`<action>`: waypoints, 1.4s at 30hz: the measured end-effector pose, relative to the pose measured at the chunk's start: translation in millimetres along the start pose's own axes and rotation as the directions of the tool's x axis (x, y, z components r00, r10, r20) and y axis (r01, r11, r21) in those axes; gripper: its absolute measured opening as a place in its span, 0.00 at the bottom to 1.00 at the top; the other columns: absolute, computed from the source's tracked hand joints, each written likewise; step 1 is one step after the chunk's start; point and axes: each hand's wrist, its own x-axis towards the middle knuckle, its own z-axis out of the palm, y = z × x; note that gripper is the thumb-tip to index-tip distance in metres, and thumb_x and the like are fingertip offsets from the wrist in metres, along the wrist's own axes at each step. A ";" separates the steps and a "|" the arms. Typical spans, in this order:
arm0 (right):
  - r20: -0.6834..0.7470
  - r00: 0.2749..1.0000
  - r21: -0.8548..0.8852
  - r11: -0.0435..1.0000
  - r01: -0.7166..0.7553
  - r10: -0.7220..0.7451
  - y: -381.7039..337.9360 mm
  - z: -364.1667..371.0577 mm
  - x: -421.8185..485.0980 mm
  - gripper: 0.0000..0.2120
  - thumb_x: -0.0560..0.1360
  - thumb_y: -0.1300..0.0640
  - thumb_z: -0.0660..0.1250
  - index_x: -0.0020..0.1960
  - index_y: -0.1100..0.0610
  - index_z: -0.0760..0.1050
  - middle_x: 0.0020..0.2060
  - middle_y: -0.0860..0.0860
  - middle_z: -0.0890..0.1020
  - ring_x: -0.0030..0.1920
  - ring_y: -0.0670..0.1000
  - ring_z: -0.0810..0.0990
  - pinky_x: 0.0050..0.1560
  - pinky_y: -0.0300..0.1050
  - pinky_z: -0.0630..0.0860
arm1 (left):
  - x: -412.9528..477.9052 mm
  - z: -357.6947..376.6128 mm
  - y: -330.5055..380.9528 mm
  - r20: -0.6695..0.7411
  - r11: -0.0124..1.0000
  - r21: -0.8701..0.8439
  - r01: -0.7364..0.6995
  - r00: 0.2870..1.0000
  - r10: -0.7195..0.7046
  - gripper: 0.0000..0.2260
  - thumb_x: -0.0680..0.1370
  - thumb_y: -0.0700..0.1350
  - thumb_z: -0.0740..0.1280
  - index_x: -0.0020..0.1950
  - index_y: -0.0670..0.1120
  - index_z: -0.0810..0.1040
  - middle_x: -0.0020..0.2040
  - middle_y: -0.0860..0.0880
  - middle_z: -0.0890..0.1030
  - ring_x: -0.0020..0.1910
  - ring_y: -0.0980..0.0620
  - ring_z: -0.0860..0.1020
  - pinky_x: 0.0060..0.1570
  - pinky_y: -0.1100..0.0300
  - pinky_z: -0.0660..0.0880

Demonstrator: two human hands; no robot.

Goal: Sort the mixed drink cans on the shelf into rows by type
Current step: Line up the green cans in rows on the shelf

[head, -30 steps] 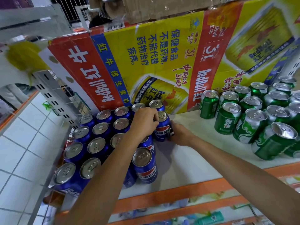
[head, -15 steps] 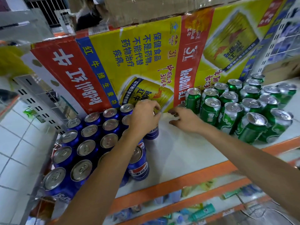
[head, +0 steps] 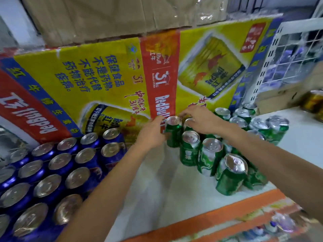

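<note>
At the back of the white shelf point(head: 157, 198), against a yellow and red printed cardboard carton point(head: 108, 81), the left hand point(head: 152, 135) curls its fingers round a green aluminium drink can point(head: 173, 137) on the near-left side of the green can cluster point(head: 209, 154), the right hand point(head: 202, 121) arches over neighbouring tops, hold unclear, and blue aluminium cans point(head: 52, 172) crowd the left edge.

Bright even light, motion blur throughout, wide-angle edge distortion.

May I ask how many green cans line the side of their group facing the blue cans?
4, in a diagonal row: the rearmost can, gripped by the left hand; the second can; the third can; the front can. None looks hidden.
</note>
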 end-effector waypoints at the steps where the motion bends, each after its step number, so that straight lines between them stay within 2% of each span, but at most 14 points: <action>1: 0.027 0.999 -0.016 1.000 0.022 -0.021 8.7 -2.5 3.6 0.16 0.75 0.64 0.64 0.62 0.59 0.75 0.59 0.56 0.79 0.60 0.56 0.75 0.56 0.48 0.71 | 9.1 5.9 3.8 0.002 1.000 -0.002 0.017 1.000 -0.017 0.24 0.73 0.51 0.72 0.67 0.50 0.69 0.63 0.46 0.77 0.59 0.43 0.76 0.52 0.57 0.71; 8: 0.264 0.960 -0.032 0.995 0.099 -0.088 39.9 10.2 38.9 0.18 0.77 0.52 0.64 0.65 0.57 0.71 0.60 0.56 0.76 0.59 0.57 0.75 0.53 0.46 0.72 | 47.7 41.9 -0.7 -0.001 0.979 -0.151 0.139 0.990 -0.141 0.22 0.68 0.68 0.62 0.55 0.58 0.76 0.52 0.54 0.82 0.51 0.49 0.80 0.52 0.49 0.77; 13: 0.310 0.947 0.037 0.997 0.072 -0.080 49.2 26.8 54.4 0.24 0.76 0.51 0.66 0.68 0.55 0.63 0.59 0.56 0.77 0.57 0.58 0.76 0.47 0.43 0.68 | 56.2 52.2 -5.1 0.003 0.958 -0.230 0.171 0.985 -0.175 0.23 0.65 0.68 0.64 0.53 0.56 0.77 0.49 0.55 0.82 0.49 0.51 0.80 0.48 0.51 0.78; 17: 0.297 0.949 0.080 0.993 0.083 -0.103 50.7 28.5 54.2 0.23 0.76 0.54 0.65 0.69 0.54 0.62 0.57 0.56 0.78 0.57 0.58 0.76 0.52 0.47 0.72 | 49.0 40.0 -4.2 0.106 0.874 -0.419 0.247 0.969 -0.223 0.15 0.72 0.55 0.71 0.55 0.54 0.74 0.53 0.50 0.81 0.53 0.46 0.79 0.50 0.46 0.79; 20: 0.287 0.952 0.120 0.990 0.074 -0.106 49.3 30.5 49.7 0.21 0.76 0.57 0.65 0.67 0.51 0.63 0.54 0.55 0.78 0.54 0.56 0.77 0.52 0.47 0.73 | 43.8 33.0 -12.8 0.284 0.766 -0.549 0.334 0.937 -0.204 0.14 0.78 0.38 0.67 0.59 0.51 0.71 0.55 0.52 0.77 0.52 0.52 0.77 0.45 0.56 0.79; 23: 0.305 0.948 0.120 0.991 0.058 -0.092 46.2 31.1 50.1 0.21 0.76 0.59 0.65 0.65 0.52 0.61 0.52 0.56 0.77 0.51 0.56 0.77 0.49 0.49 0.74 | 41.8 28.3 -17.5 0.321 0.735 -0.579 0.353 0.927 -0.192 0.17 0.78 0.41 0.66 0.64 0.53 0.68 0.59 0.53 0.75 0.55 0.52 0.76 0.46 0.56 0.79; 26: 0.300 0.951 0.157 0.987 0.035 -0.081 42.3 30.1 51.4 0.27 0.75 0.61 0.65 0.69 0.54 0.57 0.57 0.57 0.76 0.52 0.55 0.77 0.50 0.49 0.73 | 42.3 36.8 -13.5 0.194 0.824 -0.466 0.322 0.946 -0.260 0.23 0.73 0.51 0.72 0.63 0.50 0.67 0.60 0.51 0.75 0.58 0.49 0.75 0.53 0.48 0.77; 29: 0.293 0.953 0.191 0.981 0.025 -0.081 43.7 28.7 48.2 0.28 0.74 0.58 0.67 0.71 0.50 0.60 0.58 0.50 0.76 0.51 0.48 0.74 0.51 0.43 0.70 | 38.8 49.6 -6.1 -0.040 0.860 -0.440 0.259 0.951 -0.308 0.27 0.67 0.55 0.76 0.58 0.44 0.69 0.51 0.50 0.77 0.51 0.51 0.77 0.46 0.55 0.74; 31: 0.292 0.953 0.242 0.970 0.006 -0.078 43.4 26.6 45.4 0.26 0.74 0.50 0.69 0.69 0.48 0.65 0.54 0.44 0.75 0.51 0.45 0.73 0.51 0.38 0.68 | 38.4 58.2 -12.7 -0.059 0.865 -0.433 0.253 0.950 -0.307 0.29 0.66 0.56 0.77 0.58 0.44 0.69 0.49 0.51 0.76 0.48 0.52 0.76 0.43 0.58 0.71; 34: 0.326 0.944 0.209 0.978 -0.024 -0.046 40.9 27.0 49.0 0.24 0.73 0.42 0.67 0.65 0.50 0.70 0.54 0.45 0.75 0.52 0.46 0.73 0.52 0.40 0.69 | 38.5 76.2 -39.8 0.051 0.929 -0.322 0.180 0.984 -0.173 0.41 0.59 0.61 0.79 0.66 0.50 0.67 0.59 0.53 0.78 0.57 0.53 0.77 0.56 0.51 0.76; 36: 0.355 0.935 0.153 0.988 -0.035 -0.022 39.1 28.4 53.8 0.22 0.75 0.41 0.65 0.64 0.51 0.71 0.55 0.47 0.76 0.54 0.48 0.74 0.55 0.44 0.71 | 32.8 78.8 -41.0 0.062 0.978 -0.181 0.102 0.994 -0.092 0.36 0.65 0.54 0.78 0.69 0.48 0.67 0.62 0.48 0.77 0.60 0.48 0.76 0.60 0.52 0.73; 39: 0.371 0.928 0.175 0.984 -0.030 -0.038 40.5 28.1 54.0 0.19 0.76 0.44 0.64 0.63 0.52 0.72 0.57 0.49 0.77 0.55 0.50 0.74 0.56 0.46 0.71 | 23.2 81.2 -16.9 0.115 0.828 -0.523 0.203 0.979 -0.167 0.10 0.78 0.47 0.66 0.49 0.40 0.81 0.44 0.42 0.82 0.45 0.45 0.78 0.48 0.56 0.74; 40: 0.368 0.929 0.187 0.982 -0.027 -0.044 41.6 28.2 52.5 0.19 0.77 0.45 0.64 0.64 0.52 0.71 0.57 0.49 0.76 0.55 0.49 0.74 0.54 0.44 0.69 | 21.7 84.4 -16.4 0.101 0.867 -0.466 0.178 0.984 -0.148 0.09 0.77 0.45 0.67 0.53 0.41 0.80 0.46 0.43 0.82 0.45 0.46 0.78 0.43 0.61 0.73; 42: 0.371 0.928 0.212 0.976 -0.039 -0.044 43.4 28.2 51.0 0.21 0.78 0.46 0.63 0.69 0.49 0.66 0.58 0.46 0.74 0.55 0.46 0.71 0.53 0.39 0.65 | 20.4 100.9 -27.9 0.038 0.907 -0.369 0.202 0.979 -0.202 0.26 0.72 0.42 0.73 0.67 0.46 0.68 0.53 0.46 0.79 0.45 0.51 0.77 0.34 0.70 0.69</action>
